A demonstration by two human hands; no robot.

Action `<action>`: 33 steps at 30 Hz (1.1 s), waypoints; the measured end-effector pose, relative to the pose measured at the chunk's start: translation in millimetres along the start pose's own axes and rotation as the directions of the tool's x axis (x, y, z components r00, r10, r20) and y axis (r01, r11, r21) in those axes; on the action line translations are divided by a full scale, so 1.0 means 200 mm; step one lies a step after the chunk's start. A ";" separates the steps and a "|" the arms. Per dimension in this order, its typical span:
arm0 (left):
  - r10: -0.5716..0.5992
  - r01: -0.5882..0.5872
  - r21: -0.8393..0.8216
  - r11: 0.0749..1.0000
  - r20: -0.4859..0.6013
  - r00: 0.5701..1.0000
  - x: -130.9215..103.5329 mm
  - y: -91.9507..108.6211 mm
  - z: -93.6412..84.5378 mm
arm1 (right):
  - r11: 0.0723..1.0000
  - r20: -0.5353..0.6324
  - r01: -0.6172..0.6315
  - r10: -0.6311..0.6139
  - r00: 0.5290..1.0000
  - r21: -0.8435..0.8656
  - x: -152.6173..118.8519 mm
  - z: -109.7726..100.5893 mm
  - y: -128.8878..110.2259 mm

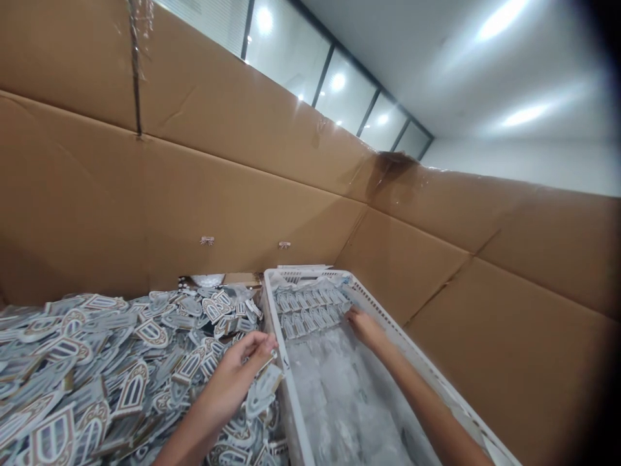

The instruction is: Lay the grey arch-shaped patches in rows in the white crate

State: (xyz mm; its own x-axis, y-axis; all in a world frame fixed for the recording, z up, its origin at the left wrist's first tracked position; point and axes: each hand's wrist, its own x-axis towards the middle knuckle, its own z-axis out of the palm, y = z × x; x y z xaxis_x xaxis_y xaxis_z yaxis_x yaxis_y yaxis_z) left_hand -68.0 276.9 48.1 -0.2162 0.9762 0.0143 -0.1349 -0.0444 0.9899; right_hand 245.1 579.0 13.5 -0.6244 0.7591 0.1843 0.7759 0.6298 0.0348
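Observation:
My left hand (pixel 247 357) is closed in a pinch at the left rim of a white plastic crate (pixel 290 382). A grey arched piece (pixel 264 388) hangs just below its fingertips. Inside the crate, my right hand (pixel 361 323) has its fingers together at the right end of the rows of grey pieces (pixel 313 318); what they hold, if anything, is hidden. The rows lie at the crate's far end, on clear plastic wrapping (pixel 334 395). Left of the crate spreads a heap of loose grey, white and brown arched pieces (pixel 130 382).
Tall cardboard walls (pixel 218 194) stand behind and to the right of the crate. A white round object (pixel 207 280) sits behind the heap. Two small pink marks or clips show on the cardboard. Windows and ceiling lights appear above.

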 end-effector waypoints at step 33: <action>-0.003 0.010 -0.154 0.988 0.047 0.999 -0.09 0.11 0.03 | 0.662 -0.337 0.748 -0.713 0.615 -0.037 -0.55 -0.83 -1.28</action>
State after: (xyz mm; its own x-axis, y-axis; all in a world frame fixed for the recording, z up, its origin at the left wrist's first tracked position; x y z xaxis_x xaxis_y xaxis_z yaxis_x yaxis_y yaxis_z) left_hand -60.4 260.2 69.7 -0.1699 0.9853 0.0184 -0.2846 -0.0669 0.9563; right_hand 130.8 307.0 147.7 -0.9070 -0.0380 0.4195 0.0500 0.9791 0.1969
